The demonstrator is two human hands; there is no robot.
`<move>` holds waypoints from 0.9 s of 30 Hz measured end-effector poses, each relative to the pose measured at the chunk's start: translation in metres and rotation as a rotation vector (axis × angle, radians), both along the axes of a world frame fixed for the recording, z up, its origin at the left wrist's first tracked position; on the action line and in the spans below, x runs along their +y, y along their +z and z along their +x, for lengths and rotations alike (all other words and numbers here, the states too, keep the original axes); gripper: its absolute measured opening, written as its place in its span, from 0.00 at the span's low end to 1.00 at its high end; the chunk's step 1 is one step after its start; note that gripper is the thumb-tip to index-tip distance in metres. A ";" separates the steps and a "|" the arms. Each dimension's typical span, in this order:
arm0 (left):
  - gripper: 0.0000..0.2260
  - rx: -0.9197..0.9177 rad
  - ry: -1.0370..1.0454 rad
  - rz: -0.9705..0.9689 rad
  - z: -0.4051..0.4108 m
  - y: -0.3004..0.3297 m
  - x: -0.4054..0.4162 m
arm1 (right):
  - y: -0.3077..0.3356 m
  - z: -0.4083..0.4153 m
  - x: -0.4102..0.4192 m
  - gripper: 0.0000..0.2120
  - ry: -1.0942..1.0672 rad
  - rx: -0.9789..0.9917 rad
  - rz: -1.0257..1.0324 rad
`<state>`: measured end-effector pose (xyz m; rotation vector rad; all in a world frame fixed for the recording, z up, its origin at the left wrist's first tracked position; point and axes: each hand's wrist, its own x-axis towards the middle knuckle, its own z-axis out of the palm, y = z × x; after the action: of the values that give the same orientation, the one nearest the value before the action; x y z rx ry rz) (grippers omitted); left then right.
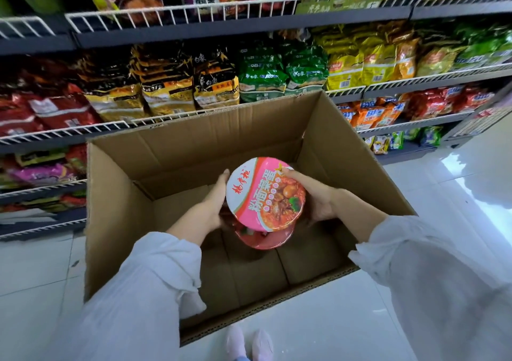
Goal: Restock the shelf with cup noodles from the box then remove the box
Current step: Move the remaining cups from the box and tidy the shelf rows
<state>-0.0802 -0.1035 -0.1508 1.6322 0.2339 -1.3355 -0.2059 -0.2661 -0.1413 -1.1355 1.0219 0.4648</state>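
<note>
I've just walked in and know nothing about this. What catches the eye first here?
The pink-lidded cup noodles stand out at centre, held between the left hand and right hand over a large open cardboard box on the floor. A second pink cup shows just beneath it. Behind the box, wire-fronted shelves are packed with bright noodle packets.

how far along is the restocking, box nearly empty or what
Nearly empty: the cardboard box shows bare bottom apart from the cups being lifted. In hand: the left hand and right hand hold a pink-lidded cup noodle from both sides, with a second cup directly beneath it. Left: these cups are not yet on the shelf, and the box is not yet removed from the floor.
</note>
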 end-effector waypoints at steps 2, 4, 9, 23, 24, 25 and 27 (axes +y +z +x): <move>0.28 -0.002 0.046 -0.054 0.003 0.019 0.004 | 0.018 -0.002 0.000 0.35 0.009 -0.054 -0.029; 0.28 -0.032 0.080 -0.094 0.006 0.043 0.012 | 0.038 -0.001 0.000 0.36 0.047 -0.111 -0.081; 0.29 -0.279 0.119 -0.164 0.011 0.110 0.044 | 0.108 0.015 0.029 0.38 0.049 -0.242 -0.301; 0.33 -0.708 0.303 -0.331 0.122 0.257 0.230 | 0.283 0.146 0.215 0.42 0.128 -0.598 -0.477; 0.33 -0.729 0.315 -0.338 0.132 0.260 0.253 | 0.284 0.162 0.233 0.45 0.141 -0.613 -0.452; 0.31 -0.751 0.345 -0.350 0.140 0.265 0.277 | 0.285 0.179 0.252 0.47 0.153 -0.632 -0.421; 0.25 -0.781 0.412 -0.356 0.161 0.271 0.321 | 0.283 0.214 0.293 0.47 0.170 -0.659 -0.345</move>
<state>0.0807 0.2178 0.1205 1.5637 -0.1315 -0.3475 0.0077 0.0266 0.1422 -1.5533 0.4328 0.0231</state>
